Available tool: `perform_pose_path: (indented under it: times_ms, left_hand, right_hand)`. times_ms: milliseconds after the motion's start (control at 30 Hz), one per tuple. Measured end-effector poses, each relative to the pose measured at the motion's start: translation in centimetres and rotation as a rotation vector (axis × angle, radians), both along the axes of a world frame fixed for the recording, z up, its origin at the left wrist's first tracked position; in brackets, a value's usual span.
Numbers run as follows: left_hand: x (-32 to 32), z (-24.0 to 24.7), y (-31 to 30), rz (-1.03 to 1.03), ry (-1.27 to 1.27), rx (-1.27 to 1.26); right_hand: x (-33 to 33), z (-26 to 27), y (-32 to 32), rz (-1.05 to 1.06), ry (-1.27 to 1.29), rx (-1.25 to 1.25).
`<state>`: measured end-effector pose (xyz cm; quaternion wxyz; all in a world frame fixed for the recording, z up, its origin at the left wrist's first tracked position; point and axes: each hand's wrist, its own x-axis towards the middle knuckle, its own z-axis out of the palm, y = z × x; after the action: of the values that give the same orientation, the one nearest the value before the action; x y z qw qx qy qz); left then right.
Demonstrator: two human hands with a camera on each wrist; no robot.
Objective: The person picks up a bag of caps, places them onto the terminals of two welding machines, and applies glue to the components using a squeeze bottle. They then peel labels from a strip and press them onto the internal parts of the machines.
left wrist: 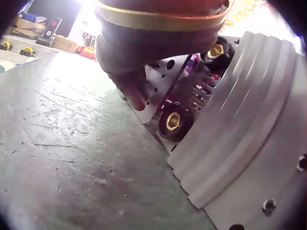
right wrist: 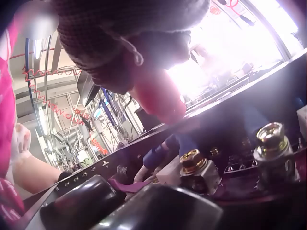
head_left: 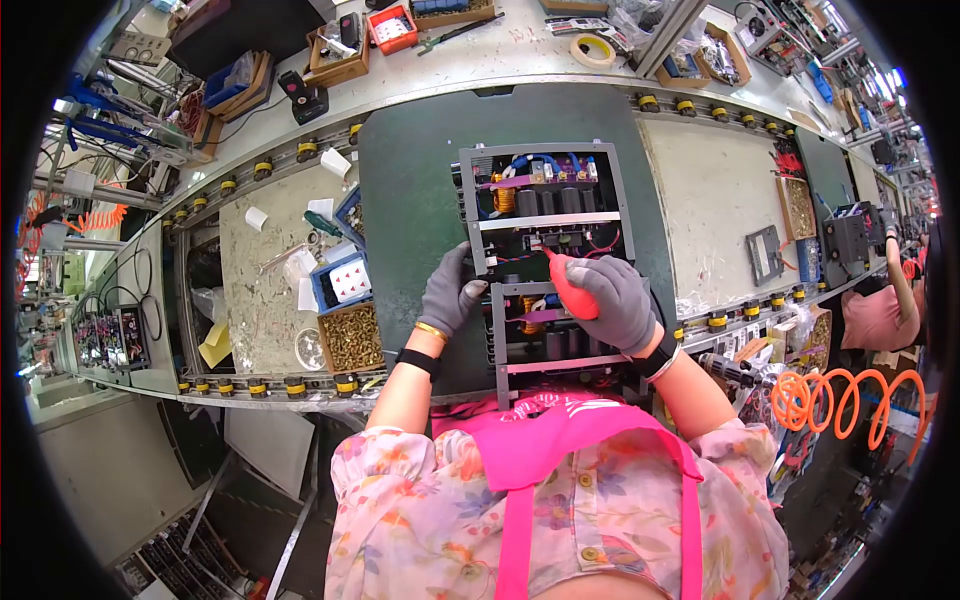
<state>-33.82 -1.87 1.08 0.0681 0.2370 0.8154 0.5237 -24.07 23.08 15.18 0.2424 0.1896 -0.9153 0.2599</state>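
On the dark green board [head_left: 405, 150] stand two grey metal enclosures, holding capacitors, coils and wires. The far enclosure [head_left: 550, 218] is fully visible; the near enclosure [head_left: 515, 368] is partly covered by the right arm. My gloved right hand [head_left: 615, 300] grips a red teardrop-shaped tool [head_left: 572, 288], its narrow tip pointing at wiring along the far enclosure's front edge. My gloved left hand [head_left: 450, 295] rests at the left side of the enclosures, by their meeting corners. In the left wrist view, a fingertip touches the perforated end panel [left wrist: 160, 86], beside black fittings with brass centres [left wrist: 173, 120].
Left of the board lie a bin of brass-coloured screws [head_left: 352, 338] and a blue bin with white cards [head_left: 343, 283]. Roller rails [head_left: 262, 168] border the work line. An orange coiled hose [head_left: 840, 405] hangs at right. Another person [head_left: 880, 310] works farther right.
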Motion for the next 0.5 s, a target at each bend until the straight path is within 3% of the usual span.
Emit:
perform_pose_path:
  times_ms: [200,333,500]
  left_hand:
    - [-0.3,-0.1,0.4,0.015,0.006,-0.045]
    - [-1.1,0.1,0.8,0.059,0.035,-0.077]
    - [-3.5,7.1,3.0,0.189,-0.161,-0.188]
  right_hand:
    - [-0.4,-0.2,-0.1,-0.029,-0.036,-0.091]
    - [-1.4,2.3,0.0,-0.117,-0.117,-0.348]
    - [-3.0,5.5,0.5,-0.198,0.022,-0.604]
